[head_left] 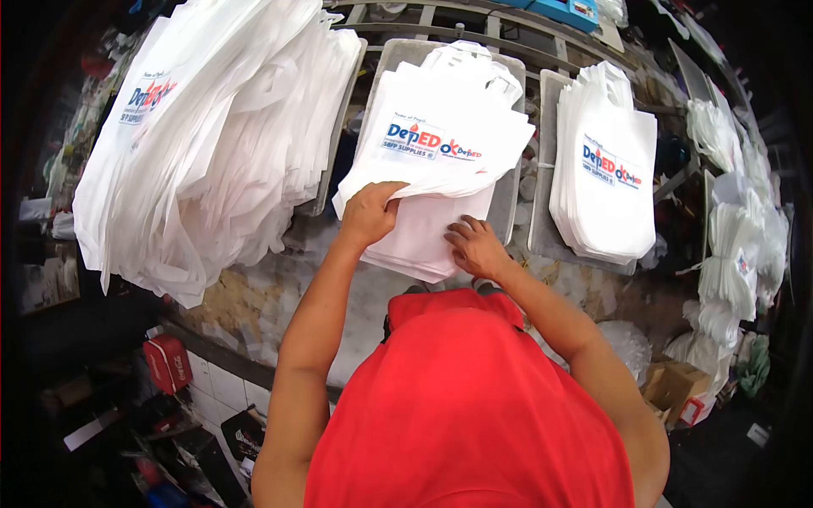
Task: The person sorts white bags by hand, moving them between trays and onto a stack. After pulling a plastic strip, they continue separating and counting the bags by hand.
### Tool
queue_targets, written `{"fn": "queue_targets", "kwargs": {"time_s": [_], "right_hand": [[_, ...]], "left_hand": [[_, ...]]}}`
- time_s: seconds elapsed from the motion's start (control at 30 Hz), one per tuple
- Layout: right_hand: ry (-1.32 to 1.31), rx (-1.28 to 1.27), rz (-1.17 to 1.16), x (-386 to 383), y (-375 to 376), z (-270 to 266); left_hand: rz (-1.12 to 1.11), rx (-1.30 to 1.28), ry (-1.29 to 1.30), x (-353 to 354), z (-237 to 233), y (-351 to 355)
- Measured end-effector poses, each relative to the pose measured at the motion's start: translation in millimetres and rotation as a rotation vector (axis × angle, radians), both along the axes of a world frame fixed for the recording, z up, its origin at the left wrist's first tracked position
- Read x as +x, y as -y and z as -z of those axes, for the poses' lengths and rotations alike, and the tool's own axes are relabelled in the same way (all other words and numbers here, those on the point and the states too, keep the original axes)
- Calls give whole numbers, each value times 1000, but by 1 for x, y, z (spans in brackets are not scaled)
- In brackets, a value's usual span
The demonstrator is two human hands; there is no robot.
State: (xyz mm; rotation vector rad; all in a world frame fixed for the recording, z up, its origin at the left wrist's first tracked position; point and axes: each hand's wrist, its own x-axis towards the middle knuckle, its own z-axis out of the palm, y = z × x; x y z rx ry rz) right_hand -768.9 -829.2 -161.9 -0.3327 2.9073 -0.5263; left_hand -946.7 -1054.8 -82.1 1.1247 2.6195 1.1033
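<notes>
A white printed bag [423, 140] lies at the top of the middle stack, its lower edge lifted and folded up. That edge is pinched at its left corner by my left hand [371, 213], fingers closed over the fabric. Under it, the plain lower part of the stacked bags [419, 237] shows. My right hand [478, 247] rests on the stack's lower right side, fingers apart and touching the fabric. A grey board [506, 190] lies beneath this stack. The bag carries blue and red lettering, and its loop handles point away from me.
To the left, a big heap of white bags [229, 144] overhangs its board. A neater printed stack [605, 178] lies on another board [542, 203] at right. Bundled white bags [732, 254] hang farther right. A red box [168, 364] and a cardboard box [673, 385] sit lower down.
</notes>
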Motion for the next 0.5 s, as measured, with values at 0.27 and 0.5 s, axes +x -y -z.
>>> {"fn": "queue_targets", "kwargs": {"time_s": [0.27, 0.5], "right_hand": [[47, -334, -115, -14, -29, 11], [280, -910, 394, -40, -29, -35]], "left_hand": [[7, -21, 118, 0, 0, 2], [67, -96, 200, 8, 7, 4]]}}
